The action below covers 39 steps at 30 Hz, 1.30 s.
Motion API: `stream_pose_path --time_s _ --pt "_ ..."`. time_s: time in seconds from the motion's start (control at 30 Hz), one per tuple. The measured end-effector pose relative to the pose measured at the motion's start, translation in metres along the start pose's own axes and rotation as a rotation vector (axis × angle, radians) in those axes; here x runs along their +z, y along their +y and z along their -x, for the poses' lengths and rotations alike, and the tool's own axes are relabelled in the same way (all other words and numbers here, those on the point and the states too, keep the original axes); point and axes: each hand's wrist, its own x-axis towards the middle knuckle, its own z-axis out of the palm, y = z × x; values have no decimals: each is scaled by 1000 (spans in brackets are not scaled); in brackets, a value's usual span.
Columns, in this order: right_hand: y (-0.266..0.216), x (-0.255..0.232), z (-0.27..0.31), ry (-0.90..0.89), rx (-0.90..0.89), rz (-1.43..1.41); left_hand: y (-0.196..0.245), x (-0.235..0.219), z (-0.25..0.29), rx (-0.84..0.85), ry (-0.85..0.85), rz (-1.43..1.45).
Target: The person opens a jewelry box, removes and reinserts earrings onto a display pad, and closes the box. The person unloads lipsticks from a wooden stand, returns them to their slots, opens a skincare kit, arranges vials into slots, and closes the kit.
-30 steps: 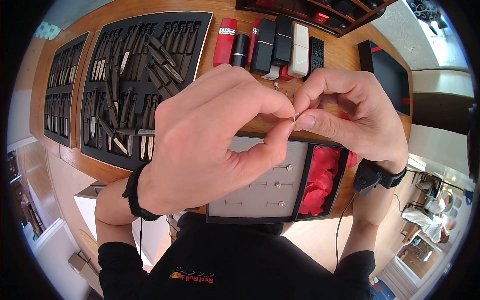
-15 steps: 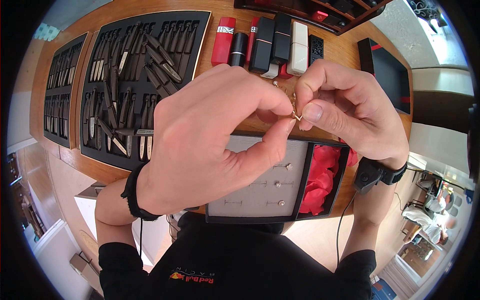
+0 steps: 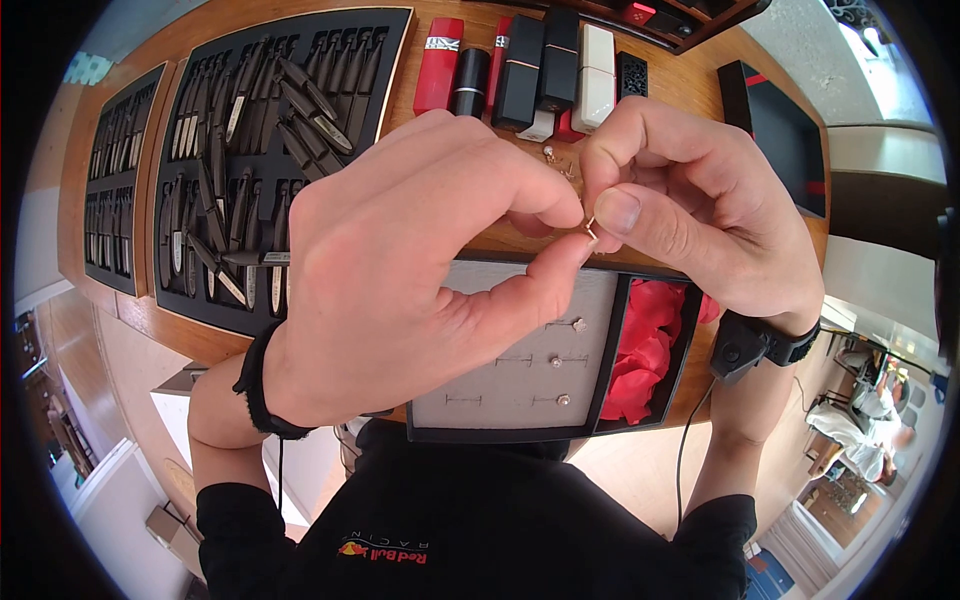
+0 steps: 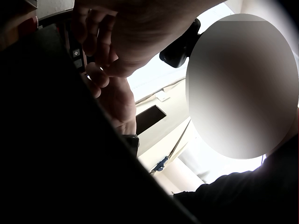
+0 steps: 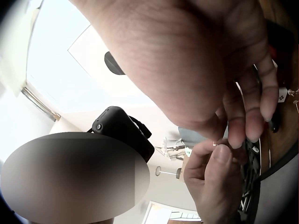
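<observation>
Your left hand (image 3: 420, 250) and right hand (image 3: 700, 215) pinch a tiny gold piece (image 3: 592, 230), probably for fine control, inside the bench's (image 3: 685, 90) near edge.

The table (image 3: 690, 90) carries two trays (image 3: 393, 50) toward its left edge, cases (image 3: 558, 60) and a rack (image 3: 688, 22) toward the far edge, a black box (image 3: 780, 140) by the right, a lined box (image 3: 495, 390) at the near, jewellery (image 3: 549, 153) mid-surface.

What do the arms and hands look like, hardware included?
Left hand and right hand: ungloved. Forearms bare below short black sleeves. Black left wristband, black right wristband. Boxy black unit on the right wrist; thin dark cable running down from it.
</observation>
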Motion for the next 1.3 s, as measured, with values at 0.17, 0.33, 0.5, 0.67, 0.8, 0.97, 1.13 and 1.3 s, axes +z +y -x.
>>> stream_pose_path --time_s 0.17,0.33,0.5,0.67,0.8,0.97,1.13,1.3 --pt "-1 -1 0 8 18 33 1 1 0 -5 6 0" --pt "-2 -3 2 3 24 151 1 1 0 -5 20 3" --pt "-1 -2 2 -1 2 187 0 2 0 -6 31 17" --pt "-1 -3 1 -4 -18 169 0 0 -1 21 19 1" --pt "-1 -4 2 -16 18 130 1 0 -1 32 29 19" --pt "-1 -4 5 -18 -6 190 4 2 0 -4 29 43" --pt "-8 2 19 36 5 282 4 4 0 28 12 63" --pt "3 11 26 81 12 224 2 7 2 20 -46 68"
